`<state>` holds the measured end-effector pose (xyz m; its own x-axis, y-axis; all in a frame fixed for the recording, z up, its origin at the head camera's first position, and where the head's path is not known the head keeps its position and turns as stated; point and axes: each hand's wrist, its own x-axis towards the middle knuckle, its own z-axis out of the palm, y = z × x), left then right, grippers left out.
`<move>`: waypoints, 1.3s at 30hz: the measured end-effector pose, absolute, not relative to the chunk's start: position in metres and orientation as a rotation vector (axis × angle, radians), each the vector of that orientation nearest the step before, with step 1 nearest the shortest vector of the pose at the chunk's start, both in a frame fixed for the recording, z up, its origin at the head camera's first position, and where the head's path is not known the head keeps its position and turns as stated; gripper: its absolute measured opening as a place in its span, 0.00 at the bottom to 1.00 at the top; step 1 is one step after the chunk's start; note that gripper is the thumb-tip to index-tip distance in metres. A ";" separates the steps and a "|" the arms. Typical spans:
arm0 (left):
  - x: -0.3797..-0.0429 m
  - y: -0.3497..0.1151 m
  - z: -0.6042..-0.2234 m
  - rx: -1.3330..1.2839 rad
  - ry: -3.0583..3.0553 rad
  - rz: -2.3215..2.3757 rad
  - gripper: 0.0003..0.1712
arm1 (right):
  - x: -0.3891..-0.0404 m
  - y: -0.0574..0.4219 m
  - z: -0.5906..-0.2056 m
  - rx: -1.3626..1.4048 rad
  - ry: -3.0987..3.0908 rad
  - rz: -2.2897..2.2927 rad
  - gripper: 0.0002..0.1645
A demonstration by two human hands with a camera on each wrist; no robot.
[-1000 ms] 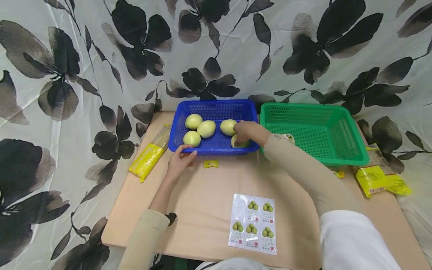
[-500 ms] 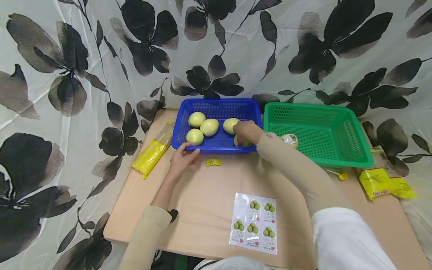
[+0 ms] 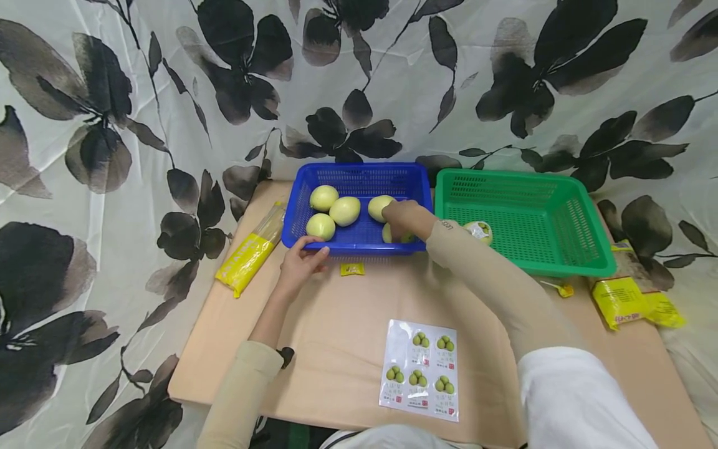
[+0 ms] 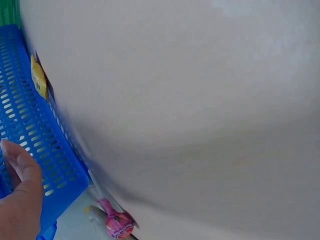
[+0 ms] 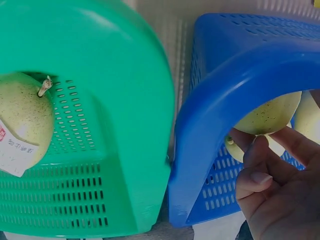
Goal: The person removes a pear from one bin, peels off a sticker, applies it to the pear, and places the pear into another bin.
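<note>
In the head view, several yellow-green pears (image 3: 344, 211) lie in a blue plastic basket (image 3: 359, 249). My left hand (image 3: 299, 265) holds the basket's near left rim; the left wrist view shows its curled finger and thumb against the perforated wall. Reaching into the right end of the basket, my right hand (image 3: 408, 218) grips a pear (image 5: 272, 114) near the front wall. The right wrist view shows the fingers under and behind this pear, partly hidden by the blue rim. Another pear (image 3: 381, 207) sits just beyond that hand.
A green basket (image 3: 603, 265) stands to the right, holding a pear (image 3: 480, 232) with a white label. A sticker sheet (image 3: 419, 371) lies at the front. Yellow packets (image 3: 247, 259) are on both sides, a small yellow wrapper (image 3: 352, 269) before the blue basket, and a lollipop (image 4: 119, 224) near its corner.
The right forearm has shifted slightly left, uncovering more of the labelled pear in the green basket. The left hand stays at the rim, and the pears keep their places.
</note>
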<state>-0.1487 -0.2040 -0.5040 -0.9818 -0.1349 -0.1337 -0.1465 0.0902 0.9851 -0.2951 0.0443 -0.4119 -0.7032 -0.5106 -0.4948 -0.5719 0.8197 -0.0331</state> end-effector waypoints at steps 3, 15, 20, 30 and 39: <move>-0.149 -0.205 -0.504 -0.291 2.310 2.089 0.27 | -0.294 0.043 -0.411 -0.802 2.512 0.154 0.28; -0.149 -0.206 -0.507 -0.285 2.312 2.105 0.27 | -0.308 0.047 -0.420 -0.910 2.511 -0.021 0.29; -0.149 -0.207 -0.509 -0.288 2.308 2.109 0.26 | -0.311 0.048 -0.429 -0.912 2.480 -0.118 0.32; -0.147 -0.206 -0.511 -0.262 2.300 2.117 0.26 | -0.310 0.065 -0.433 -0.953 2.491 -0.314 0.45; -0.150 -0.207 -0.510 -0.270 2.319 2.114 0.25 | -0.309 0.089 -0.415 -0.906 2.553 -0.528 0.49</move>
<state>-0.1500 -0.2074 -0.5096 -0.9853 -0.1315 -0.1089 -0.1206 0.0845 0.9891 -0.3091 0.0895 -0.4151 -0.7205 -0.6565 -0.2232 -0.5142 0.7219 -0.4631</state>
